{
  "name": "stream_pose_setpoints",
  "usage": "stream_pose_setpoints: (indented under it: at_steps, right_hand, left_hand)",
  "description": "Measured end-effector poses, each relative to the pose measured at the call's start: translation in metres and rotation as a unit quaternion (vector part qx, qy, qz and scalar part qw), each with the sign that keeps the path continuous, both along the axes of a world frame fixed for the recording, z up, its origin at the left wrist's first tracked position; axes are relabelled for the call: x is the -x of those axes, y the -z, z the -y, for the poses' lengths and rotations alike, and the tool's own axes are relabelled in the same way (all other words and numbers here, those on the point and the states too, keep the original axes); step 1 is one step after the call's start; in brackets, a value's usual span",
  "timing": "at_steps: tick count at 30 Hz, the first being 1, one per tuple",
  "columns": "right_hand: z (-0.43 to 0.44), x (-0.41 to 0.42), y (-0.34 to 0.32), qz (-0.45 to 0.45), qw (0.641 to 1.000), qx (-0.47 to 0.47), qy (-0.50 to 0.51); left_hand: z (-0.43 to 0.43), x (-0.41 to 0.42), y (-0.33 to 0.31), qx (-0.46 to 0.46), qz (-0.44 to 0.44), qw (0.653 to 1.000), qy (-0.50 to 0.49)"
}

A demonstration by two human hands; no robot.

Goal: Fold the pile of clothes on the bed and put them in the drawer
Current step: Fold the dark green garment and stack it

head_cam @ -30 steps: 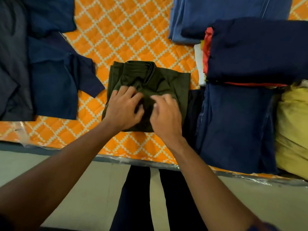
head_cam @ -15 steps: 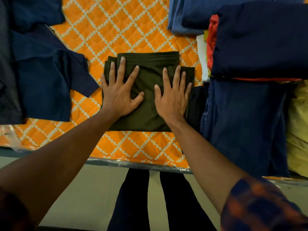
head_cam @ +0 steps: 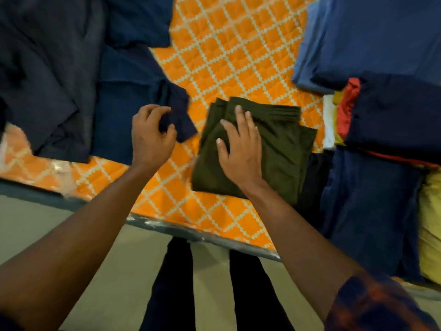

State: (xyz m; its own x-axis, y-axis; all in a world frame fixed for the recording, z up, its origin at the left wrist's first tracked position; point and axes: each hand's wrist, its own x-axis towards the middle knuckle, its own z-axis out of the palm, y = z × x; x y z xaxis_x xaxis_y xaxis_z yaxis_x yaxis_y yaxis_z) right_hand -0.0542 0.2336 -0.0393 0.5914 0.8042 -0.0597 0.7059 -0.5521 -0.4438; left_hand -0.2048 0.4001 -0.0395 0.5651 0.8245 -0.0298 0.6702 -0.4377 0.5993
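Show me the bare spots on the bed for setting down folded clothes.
The widest bare orange quilt lies beyond the olive folded garment, between the unfolded navy clothes and the blue folded stack. A narrower strip runs along the near bed edge. The right side is crowded with folded stacks.

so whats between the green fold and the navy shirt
Just a narrow bare strip of orange quilt, in the head view; the navy shirt sleeve nearly meets the green fold.
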Motion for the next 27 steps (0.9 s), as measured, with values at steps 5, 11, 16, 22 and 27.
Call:
stream_pose_setpoints:
  at_steps: [5,11,16,22,27]
  right_hand:
    - [-0.124,0.073,-0.009,-0.068,0.987,-0.032,-0.139]
    - [-0.249,0.122,-0.011,-0.056,0.979,0.053,-0.191]
    - [-0.306,0.14,-0.01,-0.182,0.982,0.037,-0.043]
    - [-0.349,0.14,-0.005,-0.357,0.916,-0.014,0.182]
    - [-0.315,0.146,-0.016,-0.373,0.918,-0.011,0.134]
  left_hand:
    - [-0.078,0.121,-0.017,0.002,-0.1,0.988,-0.12]
    - [-0.138,0.218,-0.005,0.089,-0.238,0.957,-0.139]
    - [-0.164,0.212,0.001,0.022,-0.246,0.967,-0.066]
    - [-0.187,0.204,-0.006,0.134,-0.166,0.977,0.025]
    - [-0.172,0.198,-0.033,0.398,-0.221,0.886,0.091]
